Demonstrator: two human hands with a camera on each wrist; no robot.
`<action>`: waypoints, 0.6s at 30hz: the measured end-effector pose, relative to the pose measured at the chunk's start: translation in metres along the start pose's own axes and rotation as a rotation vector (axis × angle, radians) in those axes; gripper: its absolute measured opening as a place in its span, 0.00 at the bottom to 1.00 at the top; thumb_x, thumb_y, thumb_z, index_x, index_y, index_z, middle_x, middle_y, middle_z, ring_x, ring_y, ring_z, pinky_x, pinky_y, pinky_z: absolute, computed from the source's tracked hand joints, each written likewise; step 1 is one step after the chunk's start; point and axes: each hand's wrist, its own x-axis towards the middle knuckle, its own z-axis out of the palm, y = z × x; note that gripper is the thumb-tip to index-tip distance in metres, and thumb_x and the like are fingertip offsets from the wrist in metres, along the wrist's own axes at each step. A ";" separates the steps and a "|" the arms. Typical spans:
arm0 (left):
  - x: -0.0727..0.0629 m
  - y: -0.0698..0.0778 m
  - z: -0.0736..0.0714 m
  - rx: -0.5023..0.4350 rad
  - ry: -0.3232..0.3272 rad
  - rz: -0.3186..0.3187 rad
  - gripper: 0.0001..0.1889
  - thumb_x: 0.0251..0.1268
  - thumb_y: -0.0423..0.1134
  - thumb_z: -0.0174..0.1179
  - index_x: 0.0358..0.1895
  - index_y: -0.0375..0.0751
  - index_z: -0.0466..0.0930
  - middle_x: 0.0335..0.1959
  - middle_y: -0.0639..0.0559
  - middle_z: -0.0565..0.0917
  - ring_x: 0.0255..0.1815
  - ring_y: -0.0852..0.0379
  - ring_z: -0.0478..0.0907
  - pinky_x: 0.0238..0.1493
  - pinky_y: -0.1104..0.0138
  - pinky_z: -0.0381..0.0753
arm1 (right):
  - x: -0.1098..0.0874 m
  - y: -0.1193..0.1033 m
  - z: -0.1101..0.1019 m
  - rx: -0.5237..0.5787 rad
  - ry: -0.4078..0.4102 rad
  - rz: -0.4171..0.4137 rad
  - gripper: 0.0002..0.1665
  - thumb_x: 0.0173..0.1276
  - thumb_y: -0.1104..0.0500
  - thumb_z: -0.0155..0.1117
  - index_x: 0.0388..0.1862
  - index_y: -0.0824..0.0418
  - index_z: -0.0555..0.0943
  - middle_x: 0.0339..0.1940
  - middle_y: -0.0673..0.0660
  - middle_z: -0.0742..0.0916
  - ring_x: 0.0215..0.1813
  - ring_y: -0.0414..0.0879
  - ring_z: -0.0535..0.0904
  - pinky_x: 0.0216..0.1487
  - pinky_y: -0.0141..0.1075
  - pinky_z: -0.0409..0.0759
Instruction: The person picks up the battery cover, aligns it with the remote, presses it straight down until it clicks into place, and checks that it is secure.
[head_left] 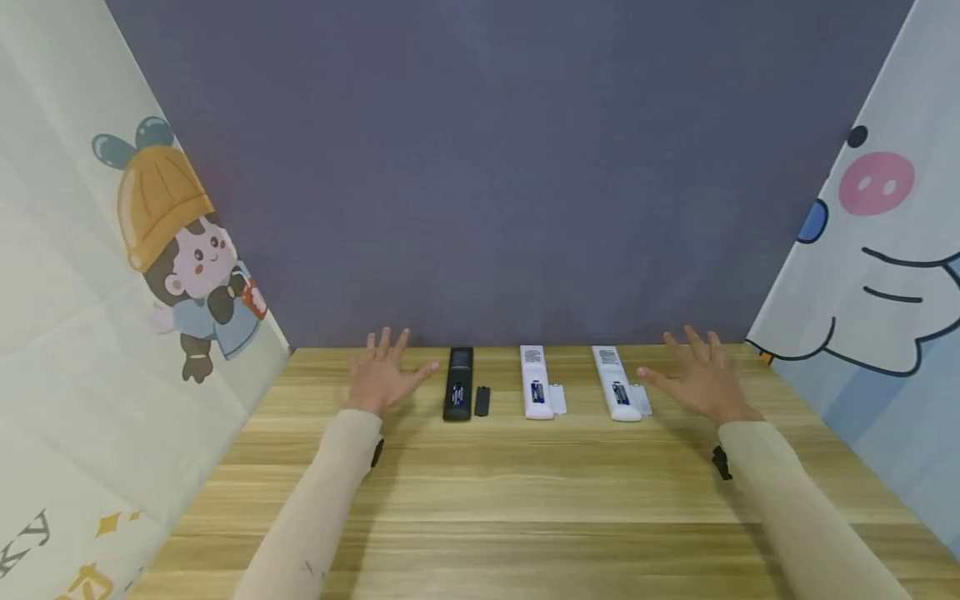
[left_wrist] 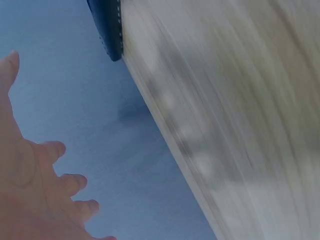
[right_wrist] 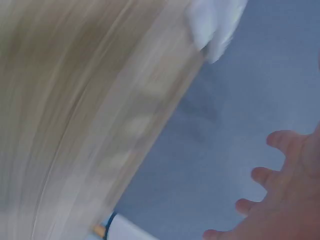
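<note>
Both hands are held over the far part of the table with fingers spread, holding nothing. My left hand [head_left: 381,377] is left of a black remote control [head_left: 458,385], whose battery bay is uncovered with batteries inside. Its black battery cover [head_left: 482,402] lies just to its right. A white remote control [head_left: 534,375] lies in the middle, its white cover [head_left: 558,399] beside it. Nearest my right hand [head_left: 703,383] is another white remote control [head_left: 615,379] with batteries showing and its cover [head_left: 641,400] alongside. The wrist views show the fingers stretched out, touching nothing.
The wooden table [head_left: 510,500] ends at a dark grey-blue backdrop [head_left: 510,167]. Printed cloths stand at both sides: a cartoon child [head_left: 202,258] on the left, a pig-nosed figure [head_left: 877,183] on the right. A dark band [head_left: 722,462] sits at the right wrist.
</note>
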 end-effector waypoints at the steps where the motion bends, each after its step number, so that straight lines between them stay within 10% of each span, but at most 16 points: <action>1: -0.001 0.001 0.001 -0.008 0.013 0.007 0.51 0.67 0.79 0.42 0.84 0.53 0.44 0.85 0.37 0.46 0.84 0.31 0.40 0.75 0.29 0.32 | -0.001 -0.006 0.001 0.007 0.006 -0.010 0.61 0.69 0.22 0.50 0.85 0.58 0.49 0.84 0.74 0.47 0.80 0.81 0.33 0.65 0.84 0.34; 6: -0.005 0.010 0.009 -0.145 0.067 0.047 0.41 0.73 0.70 0.49 0.77 0.43 0.65 0.73 0.35 0.73 0.74 0.32 0.69 0.73 0.35 0.63 | -0.010 -0.041 0.009 0.004 0.017 -0.101 0.50 0.71 0.32 0.60 0.75 0.69 0.68 0.76 0.76 0.67 0.76 0.78 0.56 0.70 0.75 0.55; 10: -0.007 0.021 0.018 -0.289 0.051 0.041 0.28 0.73 0.58 0.57 0.65 0.42 0.80 0.56 0.41 0.87 0.55 0.41 0.85 0.56 0.46 0.82 | -0.017 -0.075 0.020 0.049 -0.037 -0.176 0.33 0.72 0.42 0.65 0.63 0.66 0.80 0.58 0.69 0.85 0.55 0.63 0.83 0.53 0.60 0.80; 18: -0.002 0.038 0.032 -0.419 0.025 -0.028 0.17 0.69 0.49 0.65 0.54 0.44 0.86 0.42 0.47 0.90 0.42 0.51 0.85 0.43 0.56 0.83 | -0.022 -0.143 0.048 0.299 -0.128 -0.266 0.07 0.72 0.53 0.67 0.41 0.55 0.84 0.26 0.48 0.84 0.23 0.39 0.76 0.29 0.37 0.74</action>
